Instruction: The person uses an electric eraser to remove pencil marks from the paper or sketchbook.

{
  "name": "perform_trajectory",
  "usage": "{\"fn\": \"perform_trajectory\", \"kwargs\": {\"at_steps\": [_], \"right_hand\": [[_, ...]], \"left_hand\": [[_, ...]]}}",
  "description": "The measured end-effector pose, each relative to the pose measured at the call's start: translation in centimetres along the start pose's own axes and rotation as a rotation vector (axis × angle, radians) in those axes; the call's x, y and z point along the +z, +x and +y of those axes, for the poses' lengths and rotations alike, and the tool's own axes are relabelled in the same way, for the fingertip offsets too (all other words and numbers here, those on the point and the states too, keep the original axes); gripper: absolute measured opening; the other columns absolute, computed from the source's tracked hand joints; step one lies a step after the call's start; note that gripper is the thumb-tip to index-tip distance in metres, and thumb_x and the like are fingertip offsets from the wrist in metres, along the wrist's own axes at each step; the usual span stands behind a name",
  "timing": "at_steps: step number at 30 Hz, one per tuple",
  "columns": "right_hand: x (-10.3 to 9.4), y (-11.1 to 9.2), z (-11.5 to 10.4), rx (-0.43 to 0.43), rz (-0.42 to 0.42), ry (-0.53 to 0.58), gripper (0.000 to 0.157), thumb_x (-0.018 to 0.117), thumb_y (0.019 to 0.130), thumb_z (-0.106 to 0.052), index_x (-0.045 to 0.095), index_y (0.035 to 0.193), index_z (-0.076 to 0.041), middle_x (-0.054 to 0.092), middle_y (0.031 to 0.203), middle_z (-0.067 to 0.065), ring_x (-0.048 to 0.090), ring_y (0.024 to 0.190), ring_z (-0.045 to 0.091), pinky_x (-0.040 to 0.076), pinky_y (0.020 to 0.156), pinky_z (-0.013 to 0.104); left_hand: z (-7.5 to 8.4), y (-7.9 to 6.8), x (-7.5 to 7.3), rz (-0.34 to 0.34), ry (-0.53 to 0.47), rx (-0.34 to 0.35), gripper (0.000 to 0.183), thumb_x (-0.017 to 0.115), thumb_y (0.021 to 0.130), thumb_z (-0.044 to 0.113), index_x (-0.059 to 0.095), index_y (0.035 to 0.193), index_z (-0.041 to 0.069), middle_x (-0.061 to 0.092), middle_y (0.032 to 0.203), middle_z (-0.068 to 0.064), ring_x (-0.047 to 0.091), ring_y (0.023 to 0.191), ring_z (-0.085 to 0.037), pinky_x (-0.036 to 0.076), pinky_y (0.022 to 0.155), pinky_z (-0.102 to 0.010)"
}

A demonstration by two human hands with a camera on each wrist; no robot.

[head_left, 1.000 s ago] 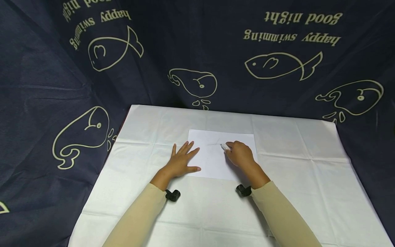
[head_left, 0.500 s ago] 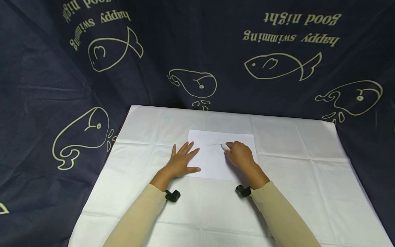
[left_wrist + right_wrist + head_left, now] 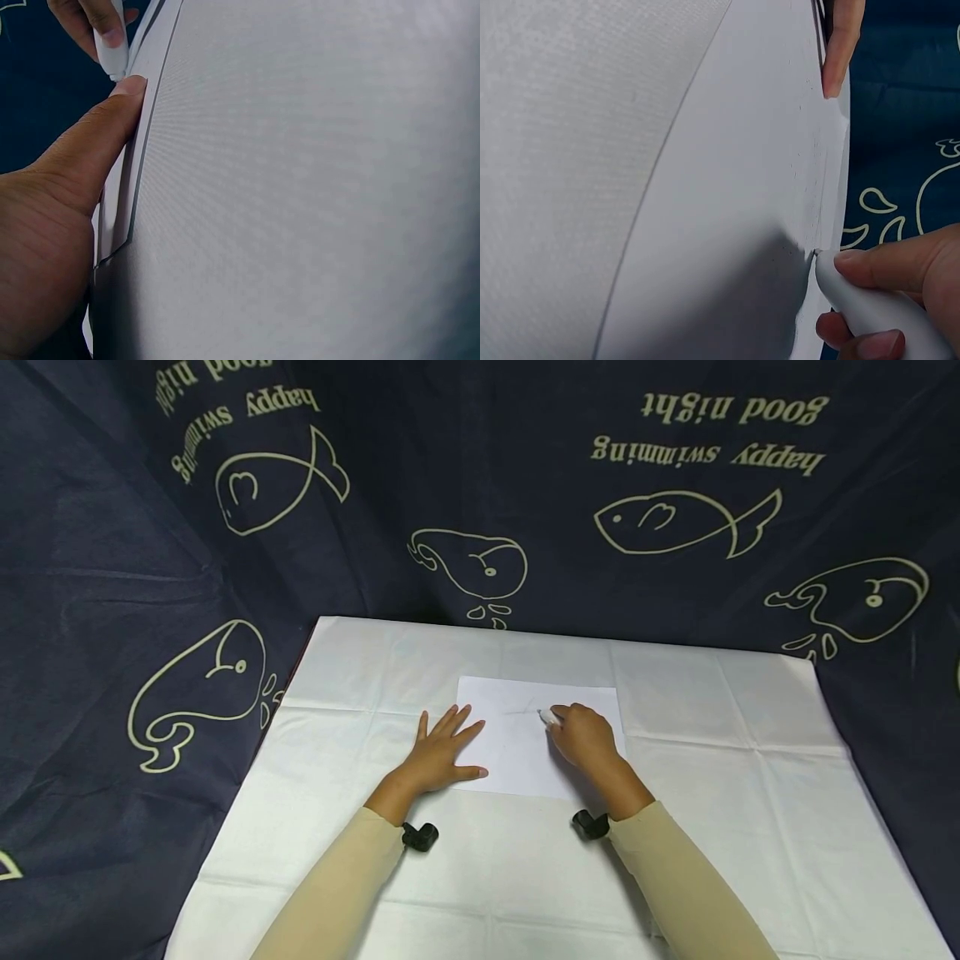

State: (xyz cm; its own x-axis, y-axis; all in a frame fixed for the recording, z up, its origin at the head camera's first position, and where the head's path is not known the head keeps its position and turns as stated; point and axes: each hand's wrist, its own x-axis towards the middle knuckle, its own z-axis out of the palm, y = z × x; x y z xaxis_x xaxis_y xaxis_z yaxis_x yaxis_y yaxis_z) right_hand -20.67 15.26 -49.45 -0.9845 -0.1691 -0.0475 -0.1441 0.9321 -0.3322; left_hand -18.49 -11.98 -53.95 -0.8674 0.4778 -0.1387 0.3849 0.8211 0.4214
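Note:
A sheet of white paper lies on the white-covered table, with faint grey pencil lines near its upper middle. My left hand presses flat on the paper's left side, fingers spread. In the left wrist view its thumb lies along the sheet. My right hand grips a white electric eraser, thumb and fingers round its smooth, rounded body. The eraser's small tip meets the paper at the right end of the lines. Small dark crumbs dot the sheet in the right wrist view.
A white cloth with fold creases covers the table. Behind it hangs a dark blue curtain printed with fish, whales and lettering. Small black devices sit at both wrists, the left device and the right device.
The right hand has shifted the eraser tip very slightly to the right over the paper. The left hand stays in place.

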Motion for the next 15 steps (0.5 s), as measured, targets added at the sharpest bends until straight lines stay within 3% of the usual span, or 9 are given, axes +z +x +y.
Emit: {"fn": "perform_trajectory", "kwargs": {"at_steps": [15], "right_hand": [[-0.12, 0.04, -0.01, -0.003, 0.001, 0.004, 0.039, 0.064, 0.096, -0.020, 0.067, 0.132, -0.005, 0.071, 0.112, 0.023, 0.068, 0.104, 0.042, 0.055, 0.086, 0.055]], "left_hand": [[0.02, -0.02, 0.04, 0.004, 0.004, -0.005, 0.088, 0.063, 0.090, 0.064, 0.028, 0.161, 0.026, 0.009, 0.172, -0.002, 0.000, 0.161, -0.024, -0.009, 0.123, -0.066]]}}
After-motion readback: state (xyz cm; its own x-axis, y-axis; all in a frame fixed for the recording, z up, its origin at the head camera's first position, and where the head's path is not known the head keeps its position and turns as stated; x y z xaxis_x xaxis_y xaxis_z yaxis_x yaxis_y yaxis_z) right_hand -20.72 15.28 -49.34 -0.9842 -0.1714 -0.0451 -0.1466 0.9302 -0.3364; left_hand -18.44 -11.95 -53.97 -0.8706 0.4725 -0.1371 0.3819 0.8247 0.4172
